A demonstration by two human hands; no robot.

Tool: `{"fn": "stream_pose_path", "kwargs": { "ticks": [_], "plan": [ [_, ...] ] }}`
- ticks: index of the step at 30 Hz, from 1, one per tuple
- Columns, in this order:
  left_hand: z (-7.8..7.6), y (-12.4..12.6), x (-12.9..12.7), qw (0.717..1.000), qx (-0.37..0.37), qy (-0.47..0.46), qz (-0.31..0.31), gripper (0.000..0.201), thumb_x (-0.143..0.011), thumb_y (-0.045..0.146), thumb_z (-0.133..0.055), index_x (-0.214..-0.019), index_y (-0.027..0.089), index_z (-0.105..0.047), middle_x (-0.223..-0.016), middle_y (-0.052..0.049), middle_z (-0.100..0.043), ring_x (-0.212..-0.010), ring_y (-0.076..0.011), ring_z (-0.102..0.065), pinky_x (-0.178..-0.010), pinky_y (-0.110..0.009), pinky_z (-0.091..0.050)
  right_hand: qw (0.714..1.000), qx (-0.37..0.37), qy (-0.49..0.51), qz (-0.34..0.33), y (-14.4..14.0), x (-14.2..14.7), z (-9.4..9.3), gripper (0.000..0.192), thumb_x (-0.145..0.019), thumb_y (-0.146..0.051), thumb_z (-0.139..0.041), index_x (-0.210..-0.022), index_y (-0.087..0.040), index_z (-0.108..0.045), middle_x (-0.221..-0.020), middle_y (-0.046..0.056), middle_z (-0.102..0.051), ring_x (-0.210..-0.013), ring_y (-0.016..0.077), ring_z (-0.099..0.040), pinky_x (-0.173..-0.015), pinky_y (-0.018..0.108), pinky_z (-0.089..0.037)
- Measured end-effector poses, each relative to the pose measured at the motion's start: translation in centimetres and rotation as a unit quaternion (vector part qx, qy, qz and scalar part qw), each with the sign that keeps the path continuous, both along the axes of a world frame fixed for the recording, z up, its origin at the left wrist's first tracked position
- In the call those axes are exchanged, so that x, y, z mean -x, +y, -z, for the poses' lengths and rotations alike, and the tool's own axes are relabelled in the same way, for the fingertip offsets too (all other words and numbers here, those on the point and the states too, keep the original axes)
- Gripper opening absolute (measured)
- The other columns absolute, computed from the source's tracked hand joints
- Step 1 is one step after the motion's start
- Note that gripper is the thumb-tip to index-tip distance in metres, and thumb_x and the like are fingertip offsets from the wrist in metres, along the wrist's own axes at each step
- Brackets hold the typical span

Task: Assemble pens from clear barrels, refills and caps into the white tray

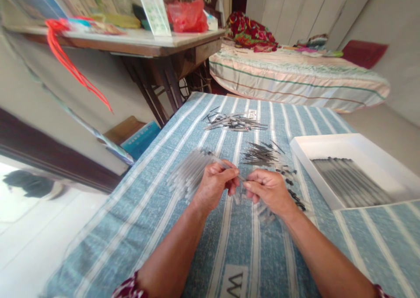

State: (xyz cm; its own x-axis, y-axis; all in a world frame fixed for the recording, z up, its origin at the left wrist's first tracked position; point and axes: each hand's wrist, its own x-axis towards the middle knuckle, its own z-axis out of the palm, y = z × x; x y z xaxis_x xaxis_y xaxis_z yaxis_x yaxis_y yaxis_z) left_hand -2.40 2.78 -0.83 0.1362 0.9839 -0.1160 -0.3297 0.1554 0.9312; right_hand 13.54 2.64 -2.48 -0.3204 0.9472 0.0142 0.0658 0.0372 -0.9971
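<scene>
My left hand [215,184] pinches a clear pen tube [220,162] that sticks out up and to the left. My right hand [267,191] faces it, fingertips closed on a thin dark refill [241,178] whose tip meets the tube between the two hands. A heap of clear tubes [188,173] lies just left of my left hand. A pile of dark refills [260,154] lies beyond my hands. Small dark-ended parts [292,188] are scattered to the right of my right hand.
A blue and white striped cloth [164,228] covers the work surface. A white tray [331,147] holding several assembled pens [351,182] sits at the right. Another pile of refills [234,122] lies farther back. A wooden table [154,48] and a bed [295,77] stand behind.
</scene>
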Motion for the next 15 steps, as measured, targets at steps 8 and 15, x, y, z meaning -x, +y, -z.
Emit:
{"fn": "stream_pose_path", "kwargs": {
  "ticks": [8, 15],
  "plan": [
    [0.38, 0.03, -0.83, 0.998, 0.006, 0.019, -0.060, 0.012, -0.066, 0.021, -0.065, -0.062, 0.014, -0.057, -0.044, 0.003, -0.058, -0.028, -0.0072, -0.044, -0.030, -0.018, -0.030, 1.000, -0.001, -0.005, 0.001, 0.72, 0.44, 0.35, 0.028, -0.065, -0.040, -0.071, -0.068, -0.016, -0.057, -0.047, -0.004, -0.056, -0.038, 0.0083, -0.050, -0.038, 0.019, -0.041],
    [0.11, 0.17, -0.63, 0.996, 0.009, 0.015, -0.091, 0.013, -0.065, 0.023, -0.066, -0.063, 0.014, -0.057, -0.044, 0.003, -0.058, -0.028, -0.0064, -0.043, -0.031, -0.018, -0.028, 1.000, 0.003, -0.022, -0.023, 1.00, -0.47, 0.69, 0.027, -0.065, -0.037, -0.071, -0.076, -0.016, -0.059, -0.051, -0.006, -0.054, -0.041, 0.0076, -0.050, -0.041, 0.019, -0.041]
  ]
}}
